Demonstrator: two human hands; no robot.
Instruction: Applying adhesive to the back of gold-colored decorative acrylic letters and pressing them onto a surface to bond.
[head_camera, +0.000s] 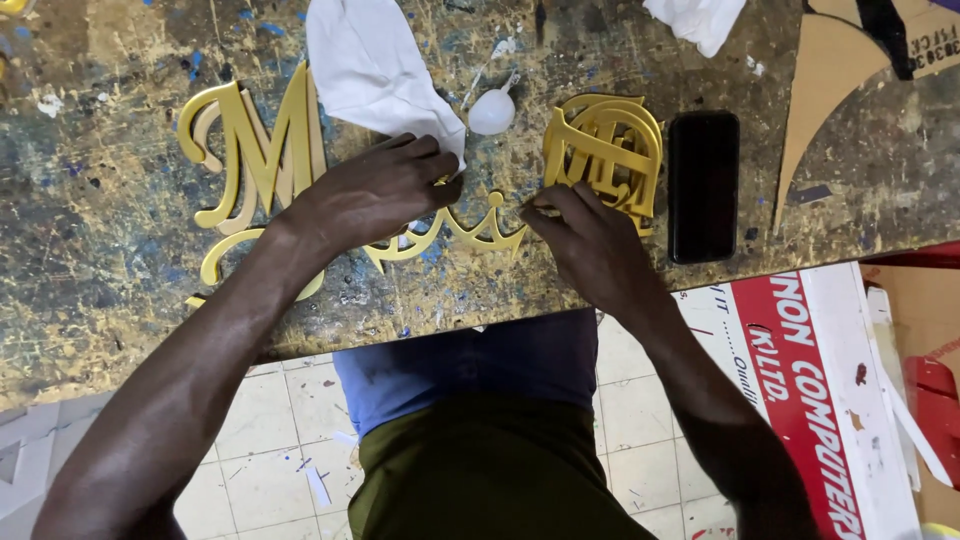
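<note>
two hands work on a gold scrollwork piece (470, 232) lying flat on the paint-spattered table (100, 260). left hand (375, 190) presses down on it, fingers curled, beside a white cloth (370, 65). right hand (590, 240) pinches its end, near stacked gold letters (610, 145) and a black phone (703, 185).

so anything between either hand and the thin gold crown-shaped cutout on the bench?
Nothing visible. The left hand lies flat on the gold crown-shaped cutout, and the right hand touches its right tip. The white cloth, the white blob and the black phone all lie clear of both hands' contact points.
</note>
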